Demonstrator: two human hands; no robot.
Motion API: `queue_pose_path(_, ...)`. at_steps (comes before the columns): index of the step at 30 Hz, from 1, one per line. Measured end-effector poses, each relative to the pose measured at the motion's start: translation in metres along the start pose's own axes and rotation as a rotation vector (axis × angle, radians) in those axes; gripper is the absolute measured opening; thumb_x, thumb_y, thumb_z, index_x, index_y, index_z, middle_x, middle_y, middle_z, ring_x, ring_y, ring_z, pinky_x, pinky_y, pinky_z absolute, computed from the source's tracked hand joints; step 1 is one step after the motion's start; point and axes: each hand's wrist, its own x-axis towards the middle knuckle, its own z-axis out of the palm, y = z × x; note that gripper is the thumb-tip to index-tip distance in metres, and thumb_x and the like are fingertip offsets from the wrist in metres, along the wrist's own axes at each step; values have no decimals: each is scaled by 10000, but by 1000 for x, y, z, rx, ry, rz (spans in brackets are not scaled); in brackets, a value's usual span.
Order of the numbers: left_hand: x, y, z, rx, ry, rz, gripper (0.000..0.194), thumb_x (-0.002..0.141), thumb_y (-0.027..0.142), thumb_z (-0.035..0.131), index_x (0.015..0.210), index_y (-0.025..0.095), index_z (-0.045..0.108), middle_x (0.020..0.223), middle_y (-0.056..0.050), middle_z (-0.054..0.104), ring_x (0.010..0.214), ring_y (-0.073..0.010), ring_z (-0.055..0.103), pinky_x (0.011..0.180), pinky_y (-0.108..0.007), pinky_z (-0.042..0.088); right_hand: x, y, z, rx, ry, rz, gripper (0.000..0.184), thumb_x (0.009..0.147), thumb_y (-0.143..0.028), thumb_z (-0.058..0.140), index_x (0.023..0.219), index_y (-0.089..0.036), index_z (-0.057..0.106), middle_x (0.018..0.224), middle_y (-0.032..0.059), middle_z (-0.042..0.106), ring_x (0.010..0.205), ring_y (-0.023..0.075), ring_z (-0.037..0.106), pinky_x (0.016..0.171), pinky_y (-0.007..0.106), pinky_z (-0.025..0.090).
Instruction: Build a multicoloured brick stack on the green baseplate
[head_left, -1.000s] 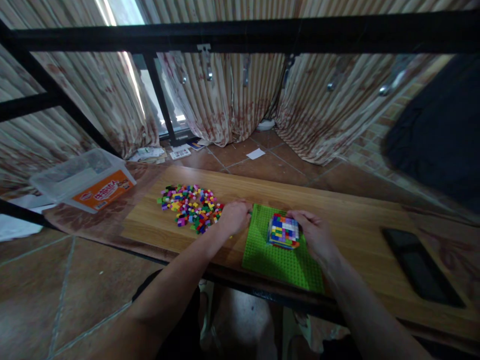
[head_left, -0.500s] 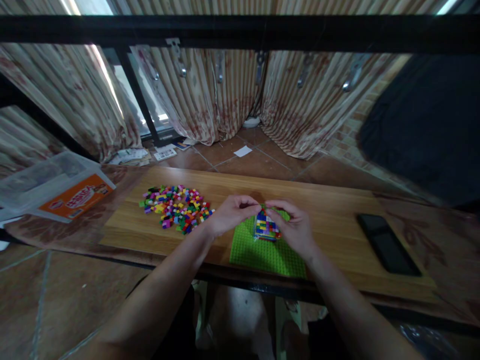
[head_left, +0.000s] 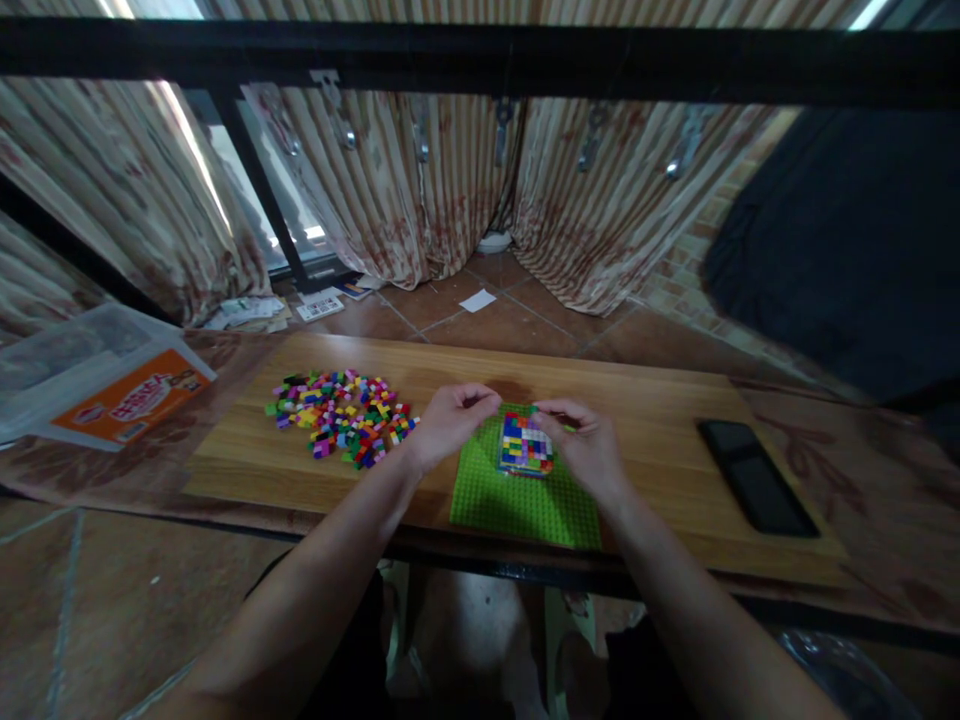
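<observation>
On a green studded baseplate (head_left: 517, 510) sits a square block of multicoloured toy bricks (head_left: 525, 445), its top a patchwork of blue, white, yellow, red and purple. My left hand (head_left: 454, 428) hovers just left of the block's far corner, thumb and forefinger pinched together; whatever is between them is too small to make out. My right hand (head_left: 589, 445) is at the block's right far side. Its thumb and forefinger close on what looks like a small green toy brick (head_left: 533, 409) by the block's far edge.
A pile of loose toy bricks (head_left: 345, 415) lies on the wooden board (head_left: 645, 410), left of the baseplate. A black phone (head_left: 756, 475) rests at the right. At the far left stands a clear plastic tub (head_left: 112, 375) with an orange label. Curtains (head_left: 450, 190) hang beyond.
My left hand has drawn away to the left from my right fingertips, opening a gap between them. More of the brick block's top shows. The whole view has shifted slightly.
</observation>
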Motion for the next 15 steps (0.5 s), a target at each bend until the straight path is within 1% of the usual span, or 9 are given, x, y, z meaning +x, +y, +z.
queue_pose_path(2,4,-6,0,53,90,3,195,834,295,574,848,137,688,768,-20,667,678,-108,556,648,-234,441,4,12,2,43,12,91,190,699,-399,757,814,-248,774,842,35,745,765,193,656,722,331,500)
queue_pose_path(3,5,-9,0,74,102,3,190,829,277,577,873,136,696,808,-30,687,717,-120,582,685,-246,461,5,17,3,58,8,118,206,684,-405,766,815,-246,775,842,36,748,754,192,657,710,326,503)
queue_pose_path(5,6,-13,2,101,83,3,203,828,256,574,922,136,709,871,-48,714,778,-139,615,746,-270,484,7,23,6,74,-11,147,226,663,-415,777,815,-248,779,841,33,752,740,188,657,701,320,508)
queue_pose_path(7,7,-16,6,111,50,3,217,834,245,568,945,133,716,893,-59,727,804,-151,631,770,-283,495,7,25,8,84,-31,165,230,651,-416,784,810,-250,781,833,30,752,729,185,656,694,315,512)
queue_pose_path(11,8,-19,15,111,0,4,213,846,241,555,922,145,730,897,-55,740,823,-158,648,773,-283,506,5,21,9,90,-73,211,219,648,-396,785,805,-243,784,811,27,752,700,179,656,669,304,513)
queue_pose_path(15,11,-21,20,121,-38,22,219,858,255,548,888,154,740,872,-46,741,817,-157,647,763,-277,500,5,17,9,102,-84,214,205,646,-384,783,793,-241,783,804,23,756,701,180,665,669,301,515)
